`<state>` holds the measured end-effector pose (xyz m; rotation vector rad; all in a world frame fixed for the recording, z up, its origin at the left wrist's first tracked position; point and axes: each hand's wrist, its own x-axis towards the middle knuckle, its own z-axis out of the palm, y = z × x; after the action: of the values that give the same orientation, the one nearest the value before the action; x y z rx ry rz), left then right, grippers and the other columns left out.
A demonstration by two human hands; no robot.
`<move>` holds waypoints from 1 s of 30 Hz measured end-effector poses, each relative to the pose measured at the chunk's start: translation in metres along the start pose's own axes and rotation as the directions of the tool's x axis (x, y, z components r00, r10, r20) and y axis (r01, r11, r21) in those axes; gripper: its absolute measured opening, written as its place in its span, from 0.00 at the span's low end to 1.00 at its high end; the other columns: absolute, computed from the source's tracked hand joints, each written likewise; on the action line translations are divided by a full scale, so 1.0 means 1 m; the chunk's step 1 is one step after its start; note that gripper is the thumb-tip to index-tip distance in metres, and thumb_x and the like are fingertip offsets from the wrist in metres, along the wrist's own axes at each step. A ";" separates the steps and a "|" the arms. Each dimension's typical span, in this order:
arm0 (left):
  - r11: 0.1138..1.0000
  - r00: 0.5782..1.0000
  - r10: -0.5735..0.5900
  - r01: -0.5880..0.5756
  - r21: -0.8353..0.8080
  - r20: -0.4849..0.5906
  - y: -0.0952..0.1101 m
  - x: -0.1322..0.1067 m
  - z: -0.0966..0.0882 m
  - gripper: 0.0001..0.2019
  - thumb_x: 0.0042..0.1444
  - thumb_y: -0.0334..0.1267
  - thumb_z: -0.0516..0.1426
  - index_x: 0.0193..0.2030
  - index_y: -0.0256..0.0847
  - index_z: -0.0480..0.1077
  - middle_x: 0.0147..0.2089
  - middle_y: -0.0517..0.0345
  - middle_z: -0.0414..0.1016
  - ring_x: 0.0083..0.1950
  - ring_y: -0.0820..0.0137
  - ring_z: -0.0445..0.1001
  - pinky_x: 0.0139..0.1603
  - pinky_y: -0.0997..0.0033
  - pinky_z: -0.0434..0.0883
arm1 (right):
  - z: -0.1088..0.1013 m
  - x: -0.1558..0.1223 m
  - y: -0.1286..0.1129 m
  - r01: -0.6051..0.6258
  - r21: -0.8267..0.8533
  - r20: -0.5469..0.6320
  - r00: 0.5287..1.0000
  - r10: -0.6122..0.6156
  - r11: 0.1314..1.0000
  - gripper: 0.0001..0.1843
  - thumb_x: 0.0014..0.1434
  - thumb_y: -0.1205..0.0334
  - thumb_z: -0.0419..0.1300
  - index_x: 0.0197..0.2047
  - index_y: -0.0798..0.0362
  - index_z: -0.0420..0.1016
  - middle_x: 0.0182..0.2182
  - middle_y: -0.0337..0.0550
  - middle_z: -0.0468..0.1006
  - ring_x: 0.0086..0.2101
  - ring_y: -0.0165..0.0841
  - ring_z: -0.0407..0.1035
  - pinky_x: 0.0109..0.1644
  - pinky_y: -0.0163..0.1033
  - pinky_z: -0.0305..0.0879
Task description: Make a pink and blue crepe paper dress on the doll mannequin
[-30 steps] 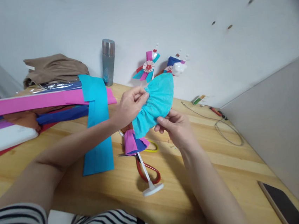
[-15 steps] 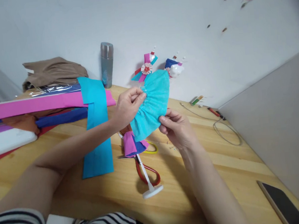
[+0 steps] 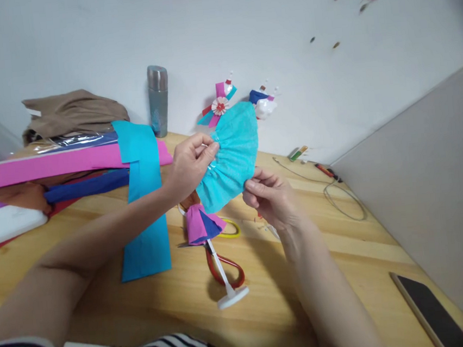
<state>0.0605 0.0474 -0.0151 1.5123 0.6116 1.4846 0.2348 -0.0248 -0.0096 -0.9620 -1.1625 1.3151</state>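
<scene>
A turquoise gathered piece of crepe paper (image 3: 233,154), fanned out in pleats, is held up above the table. My left hand (image 3: 193,161) pinches its gathered inner edge. The thumb and fingers of my right hand (image 3: 270,194) are closed on its lower right outer edge. Just below the fan, a small figure in a pink and blue paper skirt (image 3: 198,226) stands on a white stand (image 3: 233,297); its upper part is hidden behind the fan. Red-handled scissors (image 3: 239,273) lie behind the stand's stem, and a yellow ring-shaped handle (image 3: 234,228) shows beside the skirt.
A turquoise paper strip (image 3: 148,247) lies left, across a pink strip (image 3: 50,166). Brown cloth (image 3: 78,114) and a steel flask (image 3: 159,101) stand behind. Two decorated figures (image 3: 266,107) are at the wall. A cable (image 3: 342,214) and phone (image 3: 432,307) lie right.
The view has shifted slightly, so most things appear a little further left. Both hands keep their hold on the turquoise crepe paper, which has hardly changed shape.
</scene>
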 end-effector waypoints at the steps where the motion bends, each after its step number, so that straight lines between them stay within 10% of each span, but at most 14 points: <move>1: 1.000 1.000 0.009 -0.009 -0.001 0.009 -0.001 0.000 0.000 0.08 0.57 0.40 0.60 0.32 0.40 0.68 0.22 0.66 0.66 0.23 0.76 0.63 0.25 0.74 0.58 | 0.000 0.000 -0.001 -0.008 -0.003 0.003 1.000 0.008 1.000 0.16 0.40 0.54 0.76 0.27 0.52 0.76 0.12 0.31 0.67 0.13 0.22 0.57 0.17 0.29 0.50; 30: 0.988 0.988 -0.151 0.151 -0.030 -0.014 0.008 0.003 0.001 0.10 0.54 0.39 0.62 0.29 0.38 0.68 0.19 0.66 0.65 0.19 0.81 0.60 0.21 0.79 0.56 | -0.003 0.002 0.003 0.046 -0.266 -0.119 0.990 -0.080 0.963 0.14 0.46 0.54 0.72 0.25 0.52 0.74 0.14 0.33 0.70 0.14 0.23 0.60 0.18 0.30 0.53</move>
<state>0.0604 0.0457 -0.0069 1.4018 0.6962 1.3852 0.2366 -0.0227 -0.0133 -1.1739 -1.2774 1.0481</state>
